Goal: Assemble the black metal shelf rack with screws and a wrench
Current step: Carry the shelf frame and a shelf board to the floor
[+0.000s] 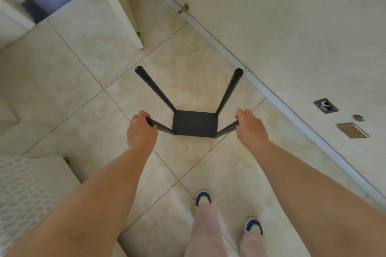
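Note:
The black metal shelf rack [194,123] stands on the tiled floor below me: a square black shelf panel with four round black posts rising toward the camera. My left hand [141,129] grips the top of the near left post [160,126]. My right hand [250,126] grips the top of the near right post [226,129]. The two far posts [154,87] [229,89] stand free, each with a small hole in its side. No screws or wrench show.
A cream wall with a white skirting [261,87] runs diagonally at the right, carrying a socket plate [353,130] and a metal fitting [325,105]. A white door [117,6] stands open at the top. A patterned white surface [25,190] lies at lower left. My blue-toed shoes [203,197] stand behind the rack.

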